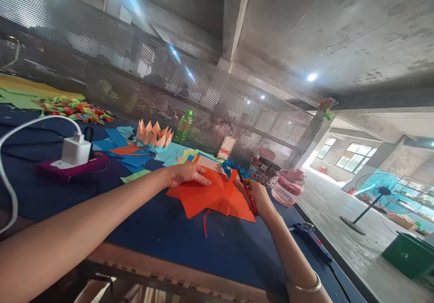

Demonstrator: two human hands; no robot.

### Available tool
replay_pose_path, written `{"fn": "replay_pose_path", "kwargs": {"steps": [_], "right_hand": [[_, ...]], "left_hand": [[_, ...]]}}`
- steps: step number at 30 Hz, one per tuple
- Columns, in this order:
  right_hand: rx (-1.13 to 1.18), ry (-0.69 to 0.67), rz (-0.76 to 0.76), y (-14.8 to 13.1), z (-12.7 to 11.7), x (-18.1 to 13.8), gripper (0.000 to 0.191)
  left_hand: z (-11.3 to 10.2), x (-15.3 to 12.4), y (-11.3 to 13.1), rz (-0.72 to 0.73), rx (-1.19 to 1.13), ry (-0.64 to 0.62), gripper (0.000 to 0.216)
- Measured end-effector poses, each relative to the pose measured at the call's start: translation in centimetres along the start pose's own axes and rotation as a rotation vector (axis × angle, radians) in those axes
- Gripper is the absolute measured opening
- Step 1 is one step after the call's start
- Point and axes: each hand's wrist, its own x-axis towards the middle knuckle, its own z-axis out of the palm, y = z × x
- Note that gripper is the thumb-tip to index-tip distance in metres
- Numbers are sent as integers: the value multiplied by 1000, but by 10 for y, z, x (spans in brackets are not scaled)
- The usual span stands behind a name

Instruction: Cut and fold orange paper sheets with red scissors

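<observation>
Where paper (203, 199) spreads, bottle (184, 127) behind, container (288, 187) beside

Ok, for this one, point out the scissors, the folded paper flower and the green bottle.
Scissors (251, 197): head view, on the red handle.
Folded paper flower (154, 137): head view, on the orange petals.
Green bottle (184, 126): head view, on the middle of its body.

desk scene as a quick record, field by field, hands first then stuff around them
left hand: holds orange paper
right hand: holds red-handled scissors
paper flower: orange petals, beyond left hand
green bottle: upright by perforated screen
pink container: right of right hand
blue corded tool: lying on table
white charger: on purple power strip
</observation>
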Motion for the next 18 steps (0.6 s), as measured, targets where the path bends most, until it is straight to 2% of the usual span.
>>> {"fn": "replay_pose_path", "kwargs": {"steps": [3, 5, 9, 12, 14, 15, 16, 18], "right_hand": [[-380, -113, 126, 21, -15, 5, 41], [-531, -185, 199, 32, -21, 5, 30], [-583, -257, 242, 43, -29, 1, 21], [-597, -241, 246, 37, -32, -2, 27], [-554, -163, 195, 25, -28, -4, 26], [-469, -86, 116, 17, -23, -5, 24], [-331, -73, 14, 9, -17, -7, 20], [-40, -167, -221, -7, -1, -11, 13]], "left_hand": [[-2, 2, 2, 21, -82, 106, 21], [-4, 4, 4, 27, -128, 194, 21], [-7, 5, 8, 50, -189, 335, 17], [-6, 4, 11, 84, -220, 414, 11], [-5, 2, 12, 106, -237, 435, 7], [-5, 2, 13, 112, -241, 438, 6], [-4, 2, 13, 117, -240, 439, 6], [-4, 2, 13, 121, -231, 444, 7]]}}
